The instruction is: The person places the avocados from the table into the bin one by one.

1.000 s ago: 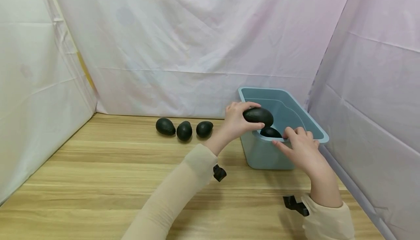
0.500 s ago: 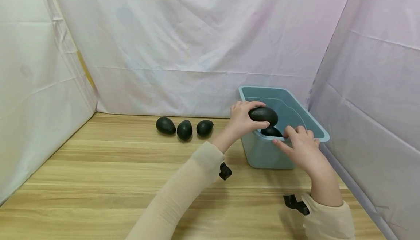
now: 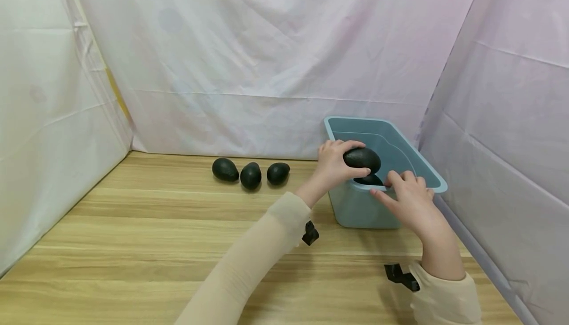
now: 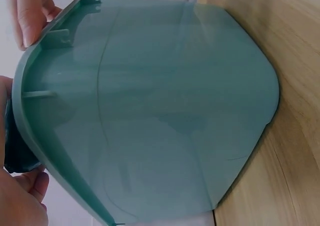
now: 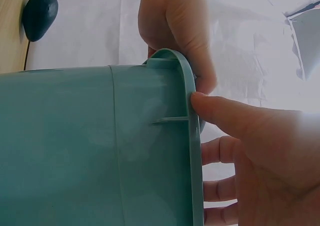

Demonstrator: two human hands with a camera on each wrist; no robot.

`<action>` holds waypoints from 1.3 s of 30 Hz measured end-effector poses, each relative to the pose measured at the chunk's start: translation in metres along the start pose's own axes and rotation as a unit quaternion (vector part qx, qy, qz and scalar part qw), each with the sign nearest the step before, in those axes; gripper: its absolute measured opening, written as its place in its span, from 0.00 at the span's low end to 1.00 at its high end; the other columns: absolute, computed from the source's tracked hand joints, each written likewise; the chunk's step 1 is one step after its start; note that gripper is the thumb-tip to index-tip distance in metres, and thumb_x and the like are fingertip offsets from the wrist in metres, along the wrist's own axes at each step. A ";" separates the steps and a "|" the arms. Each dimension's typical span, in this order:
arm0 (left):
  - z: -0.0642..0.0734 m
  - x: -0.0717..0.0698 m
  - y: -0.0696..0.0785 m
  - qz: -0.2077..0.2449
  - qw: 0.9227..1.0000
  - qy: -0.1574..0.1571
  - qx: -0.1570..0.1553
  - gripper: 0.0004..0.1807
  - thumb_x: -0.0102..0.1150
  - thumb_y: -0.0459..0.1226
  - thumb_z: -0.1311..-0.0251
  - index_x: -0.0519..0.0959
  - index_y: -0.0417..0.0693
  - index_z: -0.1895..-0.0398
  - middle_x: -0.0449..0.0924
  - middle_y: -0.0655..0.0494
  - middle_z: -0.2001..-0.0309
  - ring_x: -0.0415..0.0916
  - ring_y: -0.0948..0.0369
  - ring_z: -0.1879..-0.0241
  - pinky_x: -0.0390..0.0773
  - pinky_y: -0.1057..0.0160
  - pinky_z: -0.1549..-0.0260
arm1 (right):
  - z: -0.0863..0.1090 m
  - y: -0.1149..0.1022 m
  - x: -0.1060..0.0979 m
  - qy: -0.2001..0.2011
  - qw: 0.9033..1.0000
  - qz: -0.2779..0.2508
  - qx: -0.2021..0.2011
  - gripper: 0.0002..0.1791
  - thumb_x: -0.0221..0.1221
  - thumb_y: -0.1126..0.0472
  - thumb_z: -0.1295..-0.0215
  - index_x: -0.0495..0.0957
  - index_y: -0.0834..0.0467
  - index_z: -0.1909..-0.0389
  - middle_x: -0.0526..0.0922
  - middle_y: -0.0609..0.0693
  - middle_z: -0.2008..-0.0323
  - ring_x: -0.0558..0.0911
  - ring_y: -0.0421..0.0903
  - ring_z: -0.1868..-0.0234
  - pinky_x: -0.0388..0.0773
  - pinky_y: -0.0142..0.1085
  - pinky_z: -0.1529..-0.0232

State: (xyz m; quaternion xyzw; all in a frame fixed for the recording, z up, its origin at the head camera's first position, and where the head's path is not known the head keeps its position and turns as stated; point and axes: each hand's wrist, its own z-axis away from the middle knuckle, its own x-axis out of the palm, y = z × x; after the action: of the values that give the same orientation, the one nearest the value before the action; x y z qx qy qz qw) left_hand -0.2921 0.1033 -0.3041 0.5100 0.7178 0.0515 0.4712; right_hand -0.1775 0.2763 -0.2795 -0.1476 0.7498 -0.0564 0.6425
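My left hand holds a dark avocado between thumb and fingers, over the front left corner of the blue-green plastic bin. Just under it, inside the front rim, the top of another dark avocado shows. My right hand grips the bin's front rim. In the right wrist view its thumb presses the outer side of the rim and the other fingers reach over inside. The held avocado is partly hidden behind the rim in the left wrist view.
Three more dark avocados lie in a row on the wooden table, left of the bin: one at left, one in the middle, one at right. White cloth walls stand behind and at both sides.
My left hand has moved a little to the right with its avocado, farther in over the bin, then slightly down. The right hand keeps its grip on the rim.
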 end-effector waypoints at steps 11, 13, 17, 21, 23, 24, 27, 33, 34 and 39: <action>-0.004 0.009 0.003 -0.062 0.998 -0.014 0.004 0.31 0.68 0.57 0.50 0.76 0.67 0.41 0.75 0.60 0.53 0.64 0.62 0.54 0.60 0.56 0.45 | -0.002 0.001 -0.001 -0.001 1.000 0.002 0.001 0.28 0.53 0.40 0.32 0.69 0.63 0.56 0.65 0.67 0.54 0.61 0.69 0.54 0.53 0.70 0.59; -0.004 0.009 0.004 -0.065 0.998 -0.017 0.002 0.31 0.68 0.57 0.50 0.75 0.68 0.40 0.75 0.61 0.52 0.64 0.62 0.54 0.60 0.56 0.45 | -0.001 0.000 -0.001 -0.001 1.000 0.004 0.001 0.27 0.53 0.40 0.32 0.69 0.63 0.55 0.65 0.67 0.54 0.61 0.69 0.53 0.53 0.71 0.59; -0.003 0.009 0.006 -0.068 0.997 -0.026 -0.003 0.31 0.69 0.57 0.50 0.75 0.68 0.40 0.75 0.60 0.52 0.64 0.62 0.54 0.60 0.55 0.45 | -0.001 0.000 0.000 -0.001 1.000 0.006 0.002 0.28 0.54 0.40 0.32 0.69 0.63 0.55 0.66 0.68 0.54 0.62 0.69 0.53 0.53 0.71 0.59; -0.002 0.008 0.007 -0.071 0.997 -0.036 -0.008 0.31 0.69 0.57 0.50 0.75 0.68 0.40 0.74 0.61 0.53 0.64 0.62 0.54 0.59 0.55 0.44 | -0.001 -0.001 0.000 0.000 1.000 0.006 0.002 0.28 0.53 0.39 0.32 0.69 0.64 0.55 0.66 0.68 0.53 0.62 0.69 0.53 0.53 0.71 0.59; -0.002 0.008 0.008 -0.071 0.997 -0.040 -0.011 0.31 0.69 0.56 0.50 0.75 0.69 0.40 0.74 0.60 0.53 0.64 0.61 0.53 0.59 0.55 0.44 | -0.001 -0.001 0.000 0.000 1.000 0.006 0.001 0.28 0.53 0.40 0.32 0.69 0.63 0.55 0.65 0.68 0.53 0.62 0.70 0.53 0.53 0.71 0.58; -0.002 0.008 0.008 -0.073 0.996 -0.042 -0.012 0.31 0.69 0.56 0.50 0.75 0.69 0.40 0.74 0.60 0.53 0.64 0.61 0.53 0.59 0.54 0.44 | -0.001 -0.001 -0.001 0.001 1.000 0.005 0.000 0.28 0.53 0.40 0.32 0.69 0.63 0.55 0.65 0.68 0.53 0.62 0.70 0.53 0.53 0.72 0.58; -0.003 0.007 0.009 -0.081 0.995 -0.049 -0.014 0.31 0.68 0.57 0.50 0.75 0.69 0.39 0.74 0.60 0.53 0.64 0.61 0.53 0.59 0.54 0.44 | -0.001 0.000 -0.001 0.003 1.000 0.004 -0.003 0.28 0.53 0.40 0.32 0.69 0.63 0.55 0.65 0.68 0.54 0.61 0.70 0.53 0.52 0.72 0.58; -0.004 0.007 0.009 -0.087 0.993 -0.071 -0.029 0.33 0.68 0.60 0.52 0.75 0.70 0.40 0.75 0.60 0.50 0.65 0.60 0.51 0.59 0.54 0.44 | -0.001 -0.001 0.000 0.003 1.000 0.005 -0.001 0.28 0.52 0.39 0.32 0.69 0.63 0.56 0.65 0.68 0.54 0.62 0.69 0.53 0.53 0.72 0.58; -0.004 0.007 0.009 -0.086 0.993 -0.073 -0.032 0.33 0.68 0.60 0.52 0.75 0.70 0.40 0.75 0.61 0.49 0.66 0.60 0.50 0.59 0.54 0.44 | -0.001 0.000 0.000 0.004 1.000 0.005 -0.001 0.28 0.53 0.39 0.32 0.69 0.63 0.56 0.66 0.68 0.54 0.62 0.69 0.53 0.53 0.72 0.58; -0.004 0.007 0.008 -0.087 0.992 -0.078 -0.040 0.34 0.67 0.61 0.53 0.75 0.68 0.40 0.75 0.61 0.47 0.66 0.60 0.49 0.59 0.54 0.43 | -0.001 0.000 0.001 0.003 1.000 0.005 -0.001 0.28 0.53 0.39 0.32 0.69 0.63 0.55 0.65 0.68 0.53 0.61 0.70 0.53 0.53 0.71 0.58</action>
State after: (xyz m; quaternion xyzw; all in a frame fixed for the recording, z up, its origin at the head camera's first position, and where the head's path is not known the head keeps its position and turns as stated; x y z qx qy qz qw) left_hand -0.2895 0.1144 -0.3018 0.4292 0.7181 -0.0010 0.5479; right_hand -0.1789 0.2762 -0.2802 -0.1447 0.7527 -0.0527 0.6401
